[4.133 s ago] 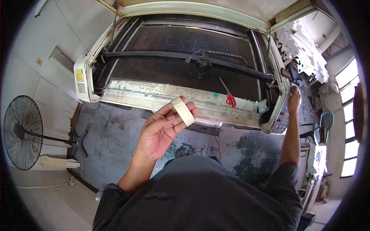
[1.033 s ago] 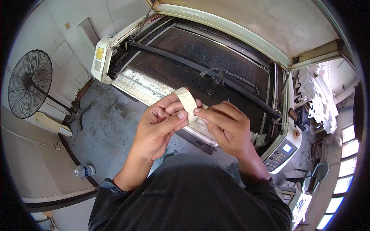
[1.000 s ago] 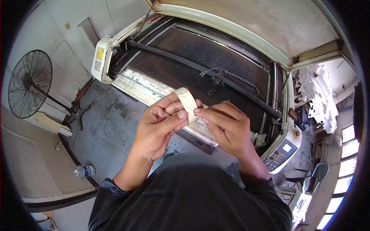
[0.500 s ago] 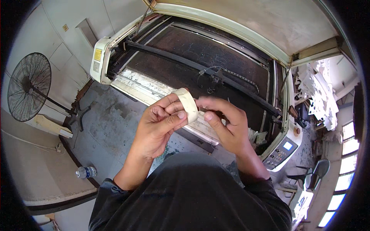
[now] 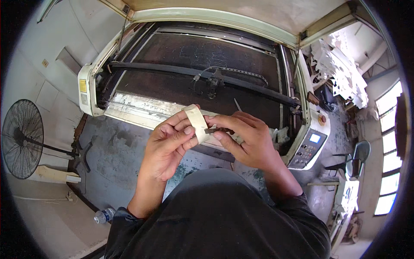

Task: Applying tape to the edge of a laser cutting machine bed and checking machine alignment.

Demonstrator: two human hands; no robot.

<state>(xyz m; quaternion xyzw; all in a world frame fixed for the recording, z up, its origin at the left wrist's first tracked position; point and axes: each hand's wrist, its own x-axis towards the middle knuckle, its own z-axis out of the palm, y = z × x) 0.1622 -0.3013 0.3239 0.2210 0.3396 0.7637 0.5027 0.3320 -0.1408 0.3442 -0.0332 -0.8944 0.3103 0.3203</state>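
Observation:
A cream roll of masking tape [image 5: 196, 123] is held up in front of my body. My left hand [image 5: 166, 146] is closed on it, fingers through the ring and thumb on the near side. My right hand [image 5: 246, 138] sits just right of the roll, thumb and forefinger pinched on a small dark flat piece [image 5: 212, 131] whose end meets the tape's outer face. What that piece is I cannot make out. A thin pale pointed thing [image 5: 237, 104] shows just beyond my right knuckles; whether my hand holds it is hidden.
A large flatbed machine [image 5: 142, 113] with raised lid stands ahead, a dark gantry [image 5: 159, 69] across its bed. Its control panel [image 5: 311, 146] is at the right. A black fan [image 5: 22, 139] and a plastic bottle [image 5: 104, 215] are left; a chair [image 5: 361, 153] stands right.
My view has turned right, so the machine sits further left and more level. The right fingers have closed on the small dark piece, now against the tape roll.

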